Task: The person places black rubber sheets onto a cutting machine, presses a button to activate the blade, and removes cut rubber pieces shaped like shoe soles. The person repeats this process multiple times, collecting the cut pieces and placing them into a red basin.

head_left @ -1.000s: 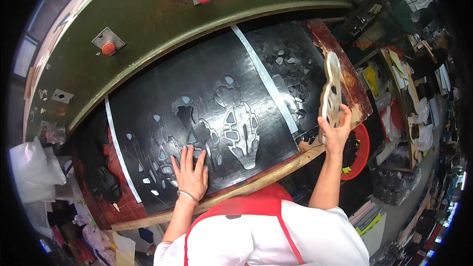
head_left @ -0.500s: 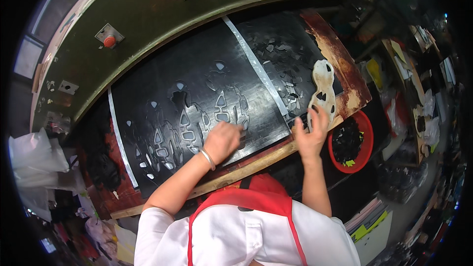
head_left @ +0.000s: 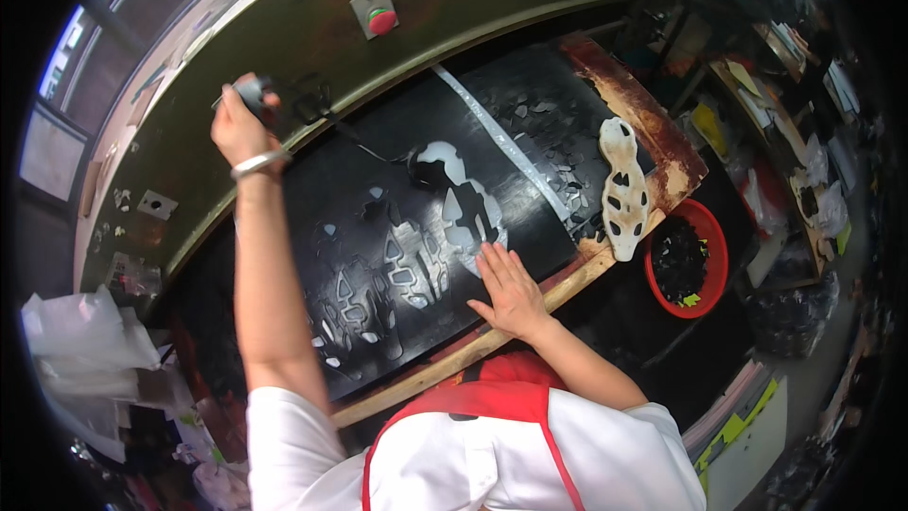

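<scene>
My left hand [head_left: 248, 123] is raised above the far left of the black sheet [head_left: 378, 194], closed around a dark, bunched piece. Thin black sheet scrap [head_left: 307, 104] trails from it, blurred, toward the sheet. My right hand [head_left: 511, 293] lies flat with spread fingers near the sheet's front edge. Beyond its fingertips is a pale, shiny, sole-shaped patch [head_left: 457, 220] with black pieces over it. Rows of cut outlines with small openings [head_left: 402, 265] run to the left. A white sole-shaped template [head_left: 619, 191] with holes lies to the right, touched by neither hand.
A red bowl [head_left: 724, 265] of black scraps stands right of the bench. Loose black offcuts [head_left: 553, 132] lie beyond the pale strip [head_left: 501, 140]. Behind rises a green machine wall with a red button [head_left: 382, 21]. A wooden edge [head_left: 454, 360] borders the front.
My left hand has risen from the sheet toward the far left, pulling black scrap up. My right hand has left the white template and now rests flat on the sheet. The view has shifted.
</scene>
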The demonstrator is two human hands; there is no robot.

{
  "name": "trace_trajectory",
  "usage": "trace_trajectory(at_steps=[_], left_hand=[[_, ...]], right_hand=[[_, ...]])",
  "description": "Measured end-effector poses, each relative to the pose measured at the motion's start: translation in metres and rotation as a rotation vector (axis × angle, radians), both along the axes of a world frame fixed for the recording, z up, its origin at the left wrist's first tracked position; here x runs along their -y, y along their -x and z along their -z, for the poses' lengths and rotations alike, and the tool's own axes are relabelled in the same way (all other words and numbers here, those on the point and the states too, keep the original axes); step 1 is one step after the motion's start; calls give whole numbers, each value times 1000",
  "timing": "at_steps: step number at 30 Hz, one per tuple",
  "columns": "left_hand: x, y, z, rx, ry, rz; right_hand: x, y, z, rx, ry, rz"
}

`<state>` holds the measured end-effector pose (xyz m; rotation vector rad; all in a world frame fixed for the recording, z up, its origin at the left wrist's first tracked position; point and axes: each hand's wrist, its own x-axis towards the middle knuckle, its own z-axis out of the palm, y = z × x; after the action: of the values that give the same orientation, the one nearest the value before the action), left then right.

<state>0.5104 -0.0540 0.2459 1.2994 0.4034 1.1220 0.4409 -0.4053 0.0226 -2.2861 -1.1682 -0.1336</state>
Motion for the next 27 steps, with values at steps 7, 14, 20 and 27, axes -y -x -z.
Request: trace_trajectory(at_steps=[7,14,20,27], left_hand=[[-41,57,28,63,-108,158],[-129,95,-6,15,-339,68],[45,119,123,-360,-889,372],[140,170,185,-425,-1265,704]], right_hand=[[-4,9,-4,-16,-17,64],[-2,22,-17,-97,-106,158],[-4,96,-4,-1305,-739,683],[-60,88,20,-2002,-1385,100]])
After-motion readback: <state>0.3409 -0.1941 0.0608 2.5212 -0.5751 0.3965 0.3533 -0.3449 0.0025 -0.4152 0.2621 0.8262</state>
